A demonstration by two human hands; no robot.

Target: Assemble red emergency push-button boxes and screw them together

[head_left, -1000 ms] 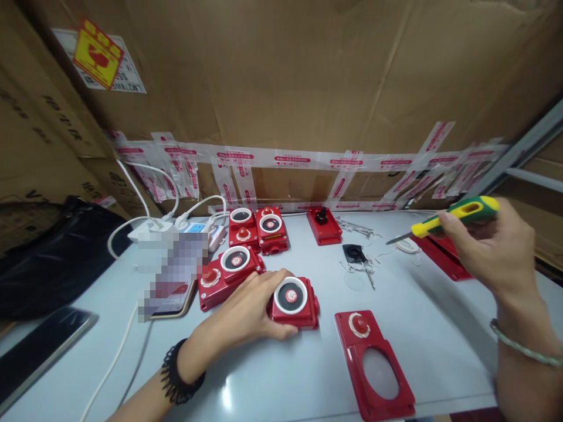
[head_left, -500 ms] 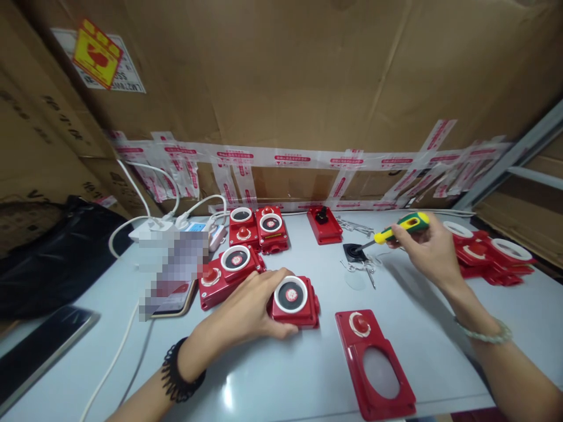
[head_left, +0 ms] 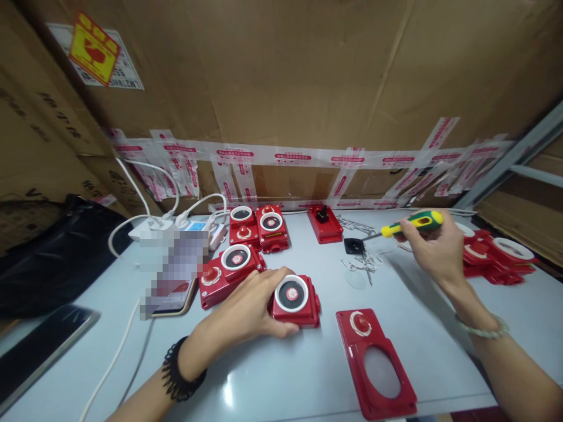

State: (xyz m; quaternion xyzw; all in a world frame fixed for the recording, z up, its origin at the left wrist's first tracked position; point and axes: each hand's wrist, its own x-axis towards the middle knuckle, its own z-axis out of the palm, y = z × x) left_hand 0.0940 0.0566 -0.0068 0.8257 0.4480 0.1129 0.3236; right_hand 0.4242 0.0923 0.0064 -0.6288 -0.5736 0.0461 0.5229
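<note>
My left hand [head_left: 253, 305] is wrapped over a red box [head_left: 303, 319] with a white ring and a round dark disc on top. The box rests on the table, its left end under my fingers. In my right hand [head_left: 435, 252] is a screwdriver [head_left: 411, 225] with a yellow and green handle, pointing left. Its tip is by the right side of a small black square part [head_left: 353, 246]; whether they touch, I cannot tell. Loose screws [head_left: 369, 264] lie just below that part. A red cover plate [head_left: 378, 363] with a large round hole lies between my hands, nearer me.
Several assembled red boxes [head_left: 224, 275] stand left of centre, with more red parts [head_left: 488, 258] at the right. An open red base [head_left: 325, 225] is at the back by the cardboard [head_left: 308, 76]. A power strip [head_left: 152, 228], a cable and a phone [head_left: 176, 299] are at the left.
My right hand has shifted slightly right with the screwdriver. Its tip has moved from the middle of the black part to its right side. My left hand stays on the red box.
</note>
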